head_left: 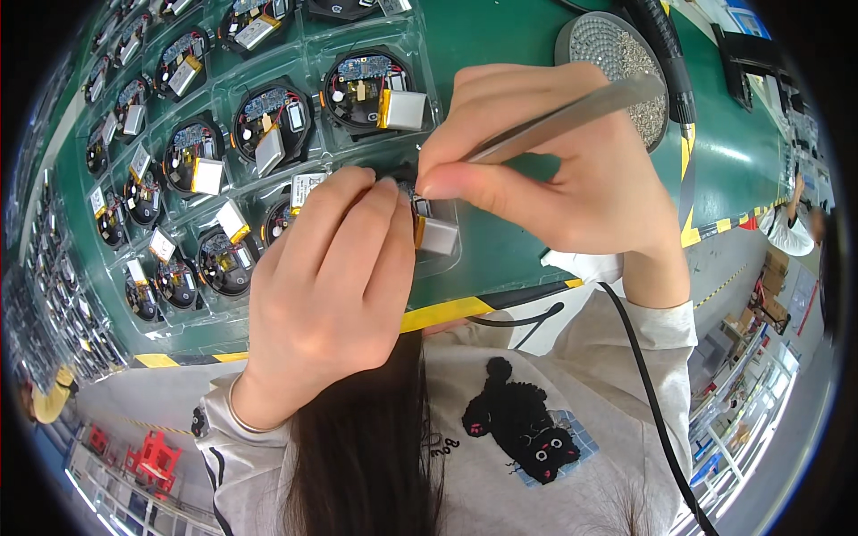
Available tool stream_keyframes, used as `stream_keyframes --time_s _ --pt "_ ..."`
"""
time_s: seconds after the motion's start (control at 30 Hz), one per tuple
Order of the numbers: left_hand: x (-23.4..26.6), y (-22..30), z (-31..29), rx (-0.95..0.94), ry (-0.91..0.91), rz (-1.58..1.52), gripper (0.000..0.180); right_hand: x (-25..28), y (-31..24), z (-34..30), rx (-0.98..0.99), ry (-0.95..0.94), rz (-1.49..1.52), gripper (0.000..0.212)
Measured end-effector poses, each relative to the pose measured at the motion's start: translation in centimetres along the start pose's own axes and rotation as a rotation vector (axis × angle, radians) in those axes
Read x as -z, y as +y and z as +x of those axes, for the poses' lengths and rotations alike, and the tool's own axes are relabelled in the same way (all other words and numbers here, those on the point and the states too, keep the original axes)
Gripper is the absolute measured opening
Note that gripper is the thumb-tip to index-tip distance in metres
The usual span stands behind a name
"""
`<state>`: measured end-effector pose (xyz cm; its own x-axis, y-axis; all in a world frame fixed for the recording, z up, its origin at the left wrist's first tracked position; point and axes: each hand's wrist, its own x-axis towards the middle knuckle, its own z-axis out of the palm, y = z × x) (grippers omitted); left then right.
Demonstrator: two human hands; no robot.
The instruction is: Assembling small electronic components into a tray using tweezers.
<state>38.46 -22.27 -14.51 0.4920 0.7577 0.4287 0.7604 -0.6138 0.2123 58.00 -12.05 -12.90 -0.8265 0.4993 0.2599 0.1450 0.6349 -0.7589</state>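
Note:
In my right hand [572,165] is a pair of metal tweezers [572,116], gripped between thumb and fingers. Their tips point down-left into a round black housing [420,205] in the nearest tray row, where my fingers cover the contact point. My left hand [331,277] bends over that same housing with its fingers pressed together; whatever lies under its fingertips is hidden. A silver pouch battery [438,236] with a yellow end sticks out from the housing's right side. Just left of my left hand, another housing with a white-labelled battery [307,188] is partly covered.
A clear plastic tray [326,154] carries several round housings with circuit boards, wires and batteries. A round dish [648,112] of tiny metal parts sits at the back right, beside a thick black hose [672,80]. Yellow-black tape [447,314] edges the green table [728,170]. A black cable [648,375] hangs nearby.

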Motion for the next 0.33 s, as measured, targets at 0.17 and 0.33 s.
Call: stream_keyframes --time_s 0.17,0.33 --pt "0.2 1.0 0.0 0.009 -0.057 0.078 0.026 -0.2 -0.2 -0.2 -0.06 0.091 0.156 0.002" --pt "0.3 1.7 0.3 0.033 -0.099 0.133 0.025 0.3 -0.3 -0.4 -0.083 0.088 0.161 0.002"
